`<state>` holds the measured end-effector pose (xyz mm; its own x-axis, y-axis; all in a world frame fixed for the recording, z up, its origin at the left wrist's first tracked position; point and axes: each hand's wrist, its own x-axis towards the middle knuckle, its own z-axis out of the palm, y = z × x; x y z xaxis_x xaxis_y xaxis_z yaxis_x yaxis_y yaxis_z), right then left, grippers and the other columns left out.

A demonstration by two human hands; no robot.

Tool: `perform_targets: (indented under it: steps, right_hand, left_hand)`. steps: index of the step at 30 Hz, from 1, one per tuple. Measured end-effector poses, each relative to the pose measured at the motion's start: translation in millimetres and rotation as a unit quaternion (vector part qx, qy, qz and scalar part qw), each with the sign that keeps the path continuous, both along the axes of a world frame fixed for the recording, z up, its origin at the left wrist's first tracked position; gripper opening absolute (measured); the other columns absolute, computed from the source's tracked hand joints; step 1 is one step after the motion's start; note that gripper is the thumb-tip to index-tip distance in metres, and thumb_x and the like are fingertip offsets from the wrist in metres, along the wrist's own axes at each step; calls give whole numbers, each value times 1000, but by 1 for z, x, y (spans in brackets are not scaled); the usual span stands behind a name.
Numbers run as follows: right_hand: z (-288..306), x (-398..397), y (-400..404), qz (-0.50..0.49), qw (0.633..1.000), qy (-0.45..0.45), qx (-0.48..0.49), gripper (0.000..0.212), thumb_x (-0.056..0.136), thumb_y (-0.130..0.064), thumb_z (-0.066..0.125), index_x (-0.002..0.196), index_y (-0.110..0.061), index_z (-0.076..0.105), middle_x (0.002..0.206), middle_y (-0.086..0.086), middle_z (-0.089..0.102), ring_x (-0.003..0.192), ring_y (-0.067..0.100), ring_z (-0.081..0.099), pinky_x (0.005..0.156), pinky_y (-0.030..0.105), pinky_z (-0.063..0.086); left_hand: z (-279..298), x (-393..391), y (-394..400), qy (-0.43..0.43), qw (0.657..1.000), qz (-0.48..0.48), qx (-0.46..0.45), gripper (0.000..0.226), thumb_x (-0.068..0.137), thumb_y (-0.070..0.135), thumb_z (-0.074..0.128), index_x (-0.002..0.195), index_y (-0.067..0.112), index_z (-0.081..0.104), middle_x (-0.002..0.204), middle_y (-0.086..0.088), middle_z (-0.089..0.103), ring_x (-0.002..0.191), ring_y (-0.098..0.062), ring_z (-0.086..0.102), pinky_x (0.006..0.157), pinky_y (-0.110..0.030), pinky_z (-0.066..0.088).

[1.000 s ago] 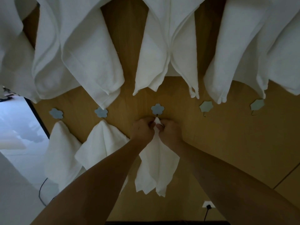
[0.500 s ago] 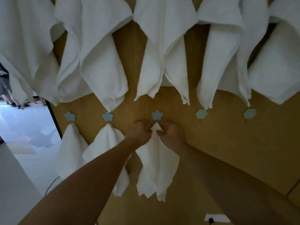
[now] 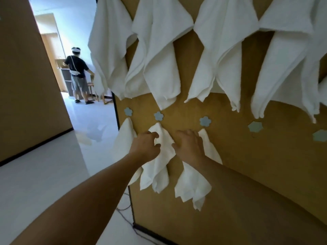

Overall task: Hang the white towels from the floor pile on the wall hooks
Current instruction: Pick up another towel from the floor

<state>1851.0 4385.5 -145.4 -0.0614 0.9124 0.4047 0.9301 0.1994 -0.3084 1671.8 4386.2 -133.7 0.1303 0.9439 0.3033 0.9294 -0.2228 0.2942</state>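
A small white towel (image 3: pixel 193 186) hangs from the third blue flower hook (image 3: pixel 205 121) of the lower row on the wooden wall (image 3: pixel 256 174). My right hand (image 3: pixel 190 145) is just in front of its upper part, fingers spread and holding nothing. My left hand (image 3: pixel 146 146) hovers with loosely curled fingers in front of the neighbouring hung towel (image 3: pixel 159 167) under the second hook (image 3: pixel 158 116). Another small towel (image 3: pixel 123 138) hangs at the far left. Two hooks (image 3: pixel 255 126) to the right are bare. The floor pile is not clearly in view.
Larger white towels (image 3: pixel 159 55) fill the upper row. A person (image 3: pixel 77 75) stands in the bright room beyond the doorway. A wooden partition (image 3: pixel 26 85) stands at the left. A dark cable (image 3: pixel 127 218) lies on the pale floor by the wall's base.
Both hands have let go of the towel's top corner at the third hook and drawn back and left. The towel now hangs by itself. The camera has swung left, showing the doorway.
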Motion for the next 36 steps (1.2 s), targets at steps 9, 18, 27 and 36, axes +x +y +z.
perform_targets:
  steps: [9, 18, 27, 36]
  right_hand:
    - [13, -202, -65, 158, 986, -16, -52, 57, 95, -46, 56, 146, -27, 42, 141, 5, 47, 131, 29, 38, 107, 43, 35]
    - [-5, -476, -251, 366, 926, -65, -68, 57, 94, -45, 58, 146, -25, 43, 139, 6, 49, 128, 29, 41, 103, 40, 39]
    - [-29, -709, -525, 595, 788, -142, -67, 58, 95, -47, 54, 147, -26, 39, 140, 5, 46, 127, 27, 40, 103, 39, 35]
    - [-70, -819, -834, 805, 561, -185, -56, 54, 93, -44, 59, 142, -26, 45, 134, 5, 50, 124, 27, 43, 100, 39, 40]
  left_hand:
    - [1, -195, -126, 41, 984, 174, -13, 46, 91, 41, 54, 135, 26, 54, 132, -4, 57, 118, -27, 52, 96, -41, 48]
    - [-19, -438, -368, 16, 920, 390, -33, 45, 92, 40, 55, 135, 25, 53, 134, -4, 56, 119, -27, 53, 97, -41, 47]
    - [-44, -594, -699, -72, 762, 643, -35, 46, 93, 37, 54, 136, 22, 51, 131, -3, 55, 117, -24, 52, 94, -38, 47]
    - [-98, -586, -1004, -122, 516, 846, -54, 41, 89, 37, 52, 128, 25, 55, 125, -4, 55, 114, -27, 50, 93, -44, 48]
